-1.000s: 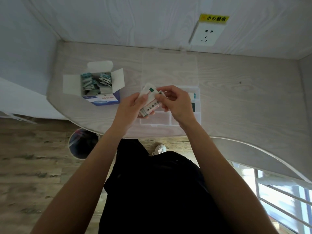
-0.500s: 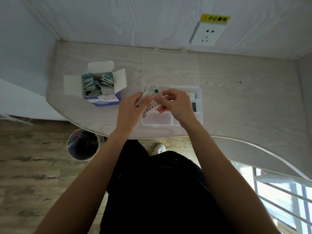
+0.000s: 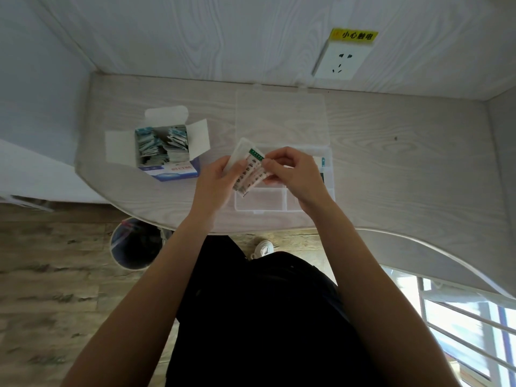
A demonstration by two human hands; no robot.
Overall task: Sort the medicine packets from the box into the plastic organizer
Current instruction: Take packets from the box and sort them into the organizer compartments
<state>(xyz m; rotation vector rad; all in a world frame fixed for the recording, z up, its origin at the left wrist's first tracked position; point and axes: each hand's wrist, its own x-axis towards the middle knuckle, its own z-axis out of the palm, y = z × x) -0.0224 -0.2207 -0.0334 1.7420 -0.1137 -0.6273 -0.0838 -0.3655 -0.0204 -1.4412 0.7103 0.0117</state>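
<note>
Packets (image 3: 250, 170) fanned in a small stack, held above the near-left part of the plastic organizer (image 3: 329, 163). Left hand (image 3: 216, 181) grips the stack from the left, fingers curled behind it. Right hand (image 3: 294, 173) pinches the stack's right edge between thumb and forefinger. Box (image 3: 164, 152) sits open to the left on the desk (image 3: 405, 169), more packets inside. Organizer lid (image 3: 280, 115) lies flat behind.

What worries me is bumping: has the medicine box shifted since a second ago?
No; the medicine box keeps its place against the wall socket.
</note>
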